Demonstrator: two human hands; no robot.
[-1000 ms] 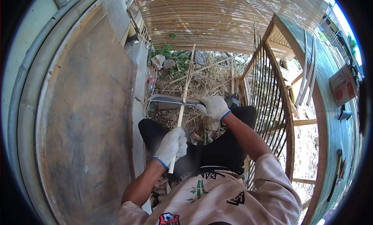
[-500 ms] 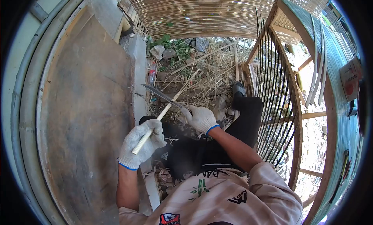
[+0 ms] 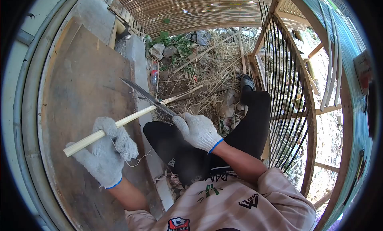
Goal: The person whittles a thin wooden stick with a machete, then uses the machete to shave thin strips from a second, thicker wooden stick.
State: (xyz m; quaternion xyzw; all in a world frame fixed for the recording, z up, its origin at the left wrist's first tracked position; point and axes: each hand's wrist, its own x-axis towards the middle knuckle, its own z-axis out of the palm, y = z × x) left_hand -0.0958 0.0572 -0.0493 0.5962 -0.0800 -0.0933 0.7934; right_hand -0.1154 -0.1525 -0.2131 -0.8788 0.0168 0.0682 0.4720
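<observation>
A pale bamboo strip (image 3: 131, 117) runs slantwise from the lower left up toward the straw-covered ground. Its near end rests in my gloved left hand (image 3: 104, 149), with fingers curled round it and a loose fibre hanging beside them. My gloved right hand (image 3: 198, 130) is closed round the handle of a knife (image 3: 144, 94), and the handle itself is mostly hidden. The long blade points to the upper left and crosses the strip near its thin, split far end.
A worn wooden board (image 3: 85, 83) lies at the left beside a concrete ledge (image 3: 140, 67). Dark rods (image 3: 285, 91) lean on a wooden frame at the right. A plastic bottle (image 3: 154, 74), stones and straw lie on the ground ahead. My bent legs are below.
My left hand has moved left and slightly down with the strip, over the board. The knife blade has shifted left and lies nearer the strip's far end. The view has tilted slightly.
</observation>
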